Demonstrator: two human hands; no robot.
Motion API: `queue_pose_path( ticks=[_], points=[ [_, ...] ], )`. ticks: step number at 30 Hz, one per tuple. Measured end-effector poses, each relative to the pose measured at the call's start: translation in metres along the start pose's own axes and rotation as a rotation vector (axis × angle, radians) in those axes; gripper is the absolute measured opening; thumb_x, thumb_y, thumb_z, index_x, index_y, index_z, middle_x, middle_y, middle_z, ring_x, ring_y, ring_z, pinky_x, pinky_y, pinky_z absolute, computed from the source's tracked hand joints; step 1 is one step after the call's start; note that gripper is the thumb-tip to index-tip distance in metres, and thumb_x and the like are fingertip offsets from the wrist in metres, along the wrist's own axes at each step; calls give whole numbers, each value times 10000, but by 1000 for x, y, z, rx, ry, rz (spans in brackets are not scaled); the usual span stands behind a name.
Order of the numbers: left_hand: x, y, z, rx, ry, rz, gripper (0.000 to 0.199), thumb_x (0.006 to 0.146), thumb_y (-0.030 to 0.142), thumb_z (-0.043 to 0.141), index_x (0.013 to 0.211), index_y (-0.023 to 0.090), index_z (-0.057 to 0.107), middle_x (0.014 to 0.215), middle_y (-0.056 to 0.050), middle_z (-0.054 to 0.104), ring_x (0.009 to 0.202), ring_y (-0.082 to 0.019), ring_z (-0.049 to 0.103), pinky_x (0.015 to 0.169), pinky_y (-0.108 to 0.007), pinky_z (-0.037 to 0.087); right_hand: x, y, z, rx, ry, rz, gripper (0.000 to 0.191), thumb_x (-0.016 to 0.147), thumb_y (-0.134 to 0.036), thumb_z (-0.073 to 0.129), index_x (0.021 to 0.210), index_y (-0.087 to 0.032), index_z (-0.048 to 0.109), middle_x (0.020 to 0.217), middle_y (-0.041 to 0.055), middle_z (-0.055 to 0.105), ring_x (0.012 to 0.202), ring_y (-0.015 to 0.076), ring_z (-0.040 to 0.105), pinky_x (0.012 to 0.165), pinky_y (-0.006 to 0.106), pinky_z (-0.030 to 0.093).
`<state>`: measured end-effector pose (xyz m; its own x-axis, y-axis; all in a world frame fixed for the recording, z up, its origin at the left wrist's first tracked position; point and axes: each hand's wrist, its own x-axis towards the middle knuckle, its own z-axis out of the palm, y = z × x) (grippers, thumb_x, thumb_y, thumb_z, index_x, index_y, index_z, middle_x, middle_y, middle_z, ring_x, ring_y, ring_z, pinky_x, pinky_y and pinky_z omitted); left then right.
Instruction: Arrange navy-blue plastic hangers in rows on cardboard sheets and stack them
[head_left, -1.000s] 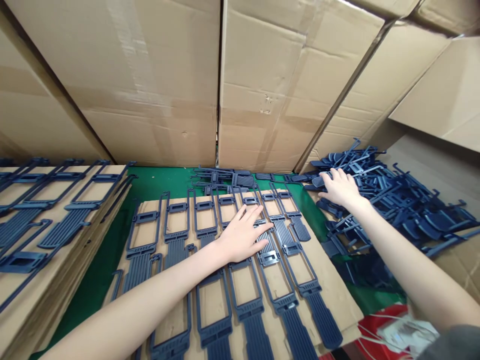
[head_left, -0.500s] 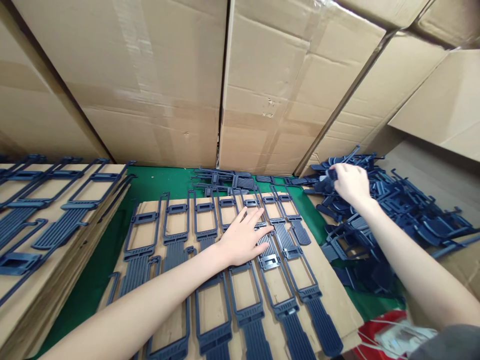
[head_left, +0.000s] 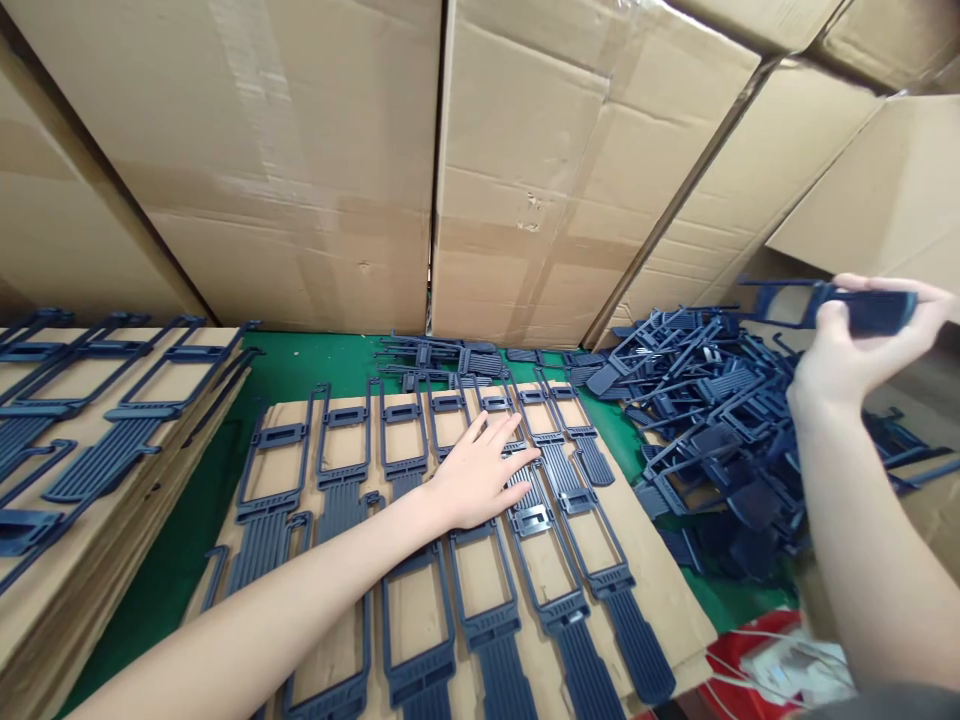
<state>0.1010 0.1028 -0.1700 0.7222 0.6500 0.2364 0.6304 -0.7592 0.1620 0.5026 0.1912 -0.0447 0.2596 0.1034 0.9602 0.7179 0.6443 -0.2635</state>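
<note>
My right hand (head_left: 862,365) is raised over the right side, its fingers closed around a dark blue plastic frame part (head_left: 877,312). The open frame end of that part points left, and its flat paddle end lies in my grip. Below and to the left spreads a tangled pile of similar parts (head_left: 720,400). My left hand (head_left: 480,475), fingers spread, lies over the rows of dark blue frame parts (head_left: 480,585) set out on a cardboard sheet (head_left: 675,610). It covers some of them and seems to grip none.
A second stack of cardboard (head_left: 150,520) with more parts stands at the left. Several loose parts (head_left: 442,358) lie on the green surface (head_left: 322,365) behind the sheet. Tall cartons (head_left: 525,200) wall off the back. A red container (head_left: 750,650) sits at the lower right.
My right hand has come up off the pile and moved right, carrying a frame part. The left hand stays spread over the rows. The view has shifted slightly.
</note>
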Motion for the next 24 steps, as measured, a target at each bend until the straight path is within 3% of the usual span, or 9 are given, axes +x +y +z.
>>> queue_pose_path(
  ticks=[2,5,7,8,12,20,24],
  points=[
    [0,0,-1,0,-1,-1,457,959,451,413,1358,244,493,1521,-169,284,1428,-287,217,1154,-516,125,-17,-48,0,218,-125,137,359,679,-57,671,1010,-162,580,930,77,664,931,250,659,906,493,442],
    [0,1,-1,8,0,-5,449,960,444,414,1358,251,492,1516,-160,298,1429,-283,215,1154,-519,125,-48,-112,-10,341,-348,435,339,653,-116,753,962,-164,624,974,98,687,940,267,667,952,528,440],
    [0,0,-2,15,1,0,447,962,444,411,1357,252,491,1512,-145,314,1428,-278,219,1155,-522,128,-69,-140,-23,341,-484,613,316,671,-167,759,956,-168,622,1038,120,680,912,292,677,932,574,453],
    [0,0,-2,18,2,5,447,963,444,407,1357,251,490,1511,-138,318,1428,-275,220,1156,-520,130,-78,-148,-31,328,-487,661,326,669,-182,765,959,-176,617,1046,121,681,928,295,673,942,582,445],
    [1,0,-4,19,-3,11,446,968,441,396,1358,247,491,1509,-130,323,1423,-272,236,1159,-512,135,-107,-161,-57,277,-314,816,375,638,-199,790,968,-202,611,1023,107,692,998,275,648,967,546,444],
    [5,0,-6,45,-34,22,438,974,429,387,1358,246,490,1506,-135,316,1412,-283,256,1148,-531,155,-148,-163,-92,199,332,1124,409,547,-134,807,919,-223,663,835,20,703,892,184,678,822,361,568],
    [5,0,-8,61,-54,31,445,978,426,377,1361,229,486,1506,-158,303,1420,-290,232,1145,-536,156,-154,-165,-92,193,361,1189,415,526,-120,809,904,-213,663,833,18,709,870,168,680,768,319,583]
  ],
)
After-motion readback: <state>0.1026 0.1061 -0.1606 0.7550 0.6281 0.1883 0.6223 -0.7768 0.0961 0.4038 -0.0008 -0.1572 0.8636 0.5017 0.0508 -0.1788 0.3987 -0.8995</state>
